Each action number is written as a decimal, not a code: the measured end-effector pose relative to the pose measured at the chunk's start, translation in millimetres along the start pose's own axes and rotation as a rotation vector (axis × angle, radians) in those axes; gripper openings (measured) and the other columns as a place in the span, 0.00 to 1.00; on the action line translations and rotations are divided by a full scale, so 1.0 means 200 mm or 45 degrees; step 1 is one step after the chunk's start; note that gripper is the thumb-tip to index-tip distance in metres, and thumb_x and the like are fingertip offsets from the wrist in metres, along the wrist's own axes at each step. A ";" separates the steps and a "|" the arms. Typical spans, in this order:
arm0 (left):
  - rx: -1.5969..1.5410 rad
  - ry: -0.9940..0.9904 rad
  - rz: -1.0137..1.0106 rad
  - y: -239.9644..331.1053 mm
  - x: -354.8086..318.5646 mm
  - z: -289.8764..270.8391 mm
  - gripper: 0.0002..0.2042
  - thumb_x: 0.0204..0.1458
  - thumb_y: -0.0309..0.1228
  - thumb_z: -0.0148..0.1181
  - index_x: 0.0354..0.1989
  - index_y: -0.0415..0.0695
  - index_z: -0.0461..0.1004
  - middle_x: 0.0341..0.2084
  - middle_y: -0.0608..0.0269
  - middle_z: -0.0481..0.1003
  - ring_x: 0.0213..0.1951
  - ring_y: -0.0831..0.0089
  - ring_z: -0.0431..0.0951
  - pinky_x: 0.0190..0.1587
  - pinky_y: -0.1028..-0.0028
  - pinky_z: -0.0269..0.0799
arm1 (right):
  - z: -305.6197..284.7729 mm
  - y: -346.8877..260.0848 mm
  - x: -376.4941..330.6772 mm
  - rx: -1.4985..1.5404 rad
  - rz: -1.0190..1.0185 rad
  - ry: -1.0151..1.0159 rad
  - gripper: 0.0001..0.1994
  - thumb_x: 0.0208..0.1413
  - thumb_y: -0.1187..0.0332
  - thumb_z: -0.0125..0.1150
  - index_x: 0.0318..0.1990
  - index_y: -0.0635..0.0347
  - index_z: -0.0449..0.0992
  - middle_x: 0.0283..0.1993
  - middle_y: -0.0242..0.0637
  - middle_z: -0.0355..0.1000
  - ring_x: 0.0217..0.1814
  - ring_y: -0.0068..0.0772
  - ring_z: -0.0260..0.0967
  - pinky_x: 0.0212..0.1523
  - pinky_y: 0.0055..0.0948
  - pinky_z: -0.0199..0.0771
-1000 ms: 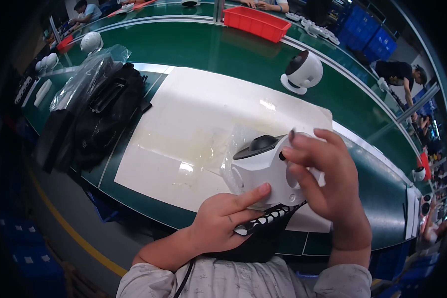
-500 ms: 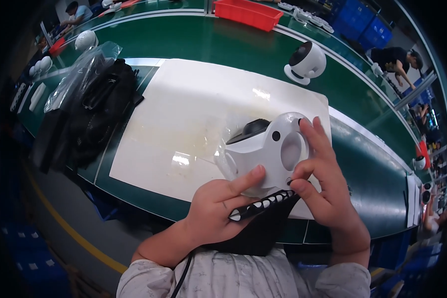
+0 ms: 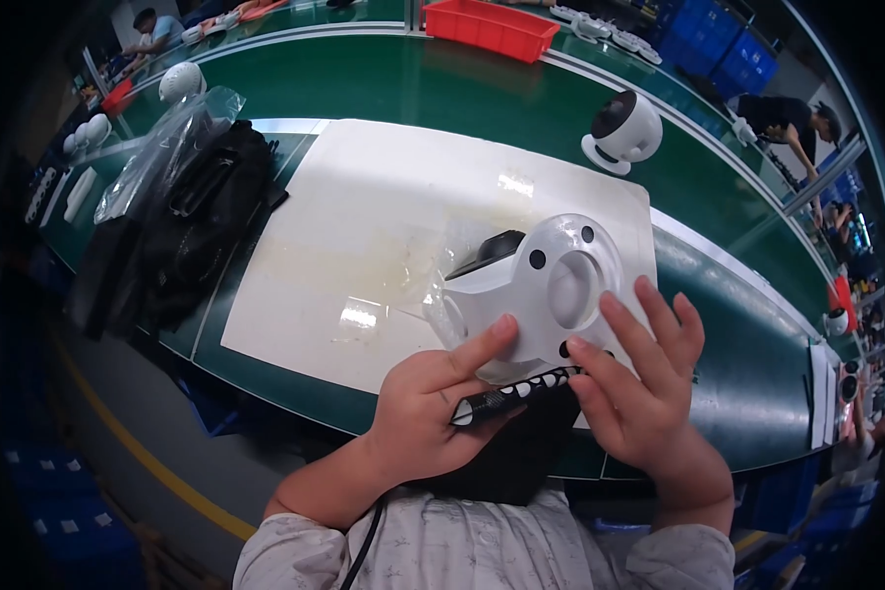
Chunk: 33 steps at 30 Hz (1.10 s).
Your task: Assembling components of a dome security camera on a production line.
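A white device [image 3: 521,290] is tilted over the mat, its ring-shaped base turned up toward me and a black part [image 3: 497,251] on its far left side. Round black pads dot the base, among them an upper pad [image 3: 587,234] and a left pad [image 3: 538,260]. My left hand [image 3: 428,403] is closed on the device's lower side, thumb along it, and also holds a black strip with white round gaps [image 3: 511,395]. Spread fingers show on my right hand [image 3: 644,379]; a fingertip is at the lower pad [image 3: 565,348]. Clear plastic film clings around the device.
Beneath lies a white mat [image 3: 305,265] on the green table. Black bags [image 3: 206,197] and clear plastic [image 3: 152,162] lie at left. Another white device with a black face [image 3: 624,133] stands on the green belt, with a red bin [image 3: 492,28] beyond. Other people work farther off.
My right hand has drawn back slightly and opened its fingers, uncovering the upper pad and the lower pad on the base. The device on the belt has shifted a little right in view.
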State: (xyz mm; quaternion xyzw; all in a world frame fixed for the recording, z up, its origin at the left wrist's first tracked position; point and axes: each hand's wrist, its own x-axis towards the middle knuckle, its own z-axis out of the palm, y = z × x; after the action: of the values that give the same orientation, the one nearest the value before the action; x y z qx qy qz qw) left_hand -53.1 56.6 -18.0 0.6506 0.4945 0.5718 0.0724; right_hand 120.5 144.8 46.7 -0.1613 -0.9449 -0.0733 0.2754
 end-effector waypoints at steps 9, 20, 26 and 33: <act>-0.048 -0.033 -0.126 0.03 -0.02 0.02 0.07 0.31 0.24 0.62 0.21 0.38 0.73 0.47 0.53 0.65 0.22 0.67 0.72 0.26 0.77 0.66 | 0.08 -0.04 -0.04 0.276 -0.096 0.140 0.09 0.32 0.70 0.63 0.26 0.53 0.74 0.45 0.33 0.66 0.54 0.42 0.56 0.52 0.42 0.49; -0.020 -0.109 -0.008 -0.01 -0.03 0.01 0.08 0.31 0.17 0.62 0.24 0.33 0.72 0.50 0.44 0.60 0.23 0.76 0.72 0.29 0.80 0.67 | 0.08 0.20 0.02 0.865 0.501 0.279 0.03 0.42 0.73 0.55 0.27 0.58 0.69 0.53 0.43 0.58 0.61 0.45 0.46 0.57 0.38 0.45; -0.047 -0.099 -0.024 0.00 -0.03 0.02 0.07 0.31 0.17 0.62 0.20 0.31 0.70 0.50 0.43 0.60 0.23 0.76 0.72 0.29 0.80 0.67 | 0.05 0.19 0.02 0.879 0.546 0.044 0.02 0.42 0.73 0.55 0.26 0.58 0.69 0.55 0.43 0.57 0.62 0.44 0.44 0.57 0.37 0.45; -0.078 0.001 -0.110 0.01 -0.04 0.04 0.08 0.30 0.23 0.63 0.23 0.38 0.74 0.48 0.57 0.65 0.22 0.68 0.71 0.27 0.77 0.66 | 0.03 0.21 0.00 0.984 0.598 0.011 0.02 0.42 0.73 0.55 0.26 0.59 0.70 0.54 0.42 0.59 0.62 0.44 0.46 0.57 0.36 0.45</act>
State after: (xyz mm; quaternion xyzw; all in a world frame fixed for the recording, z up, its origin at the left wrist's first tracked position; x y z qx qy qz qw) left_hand -44.6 53.1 -23.4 0.6258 0.5043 0.5834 0.1167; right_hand 131.4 185.7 43.0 -0.2564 -0.8394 0.3489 0.3286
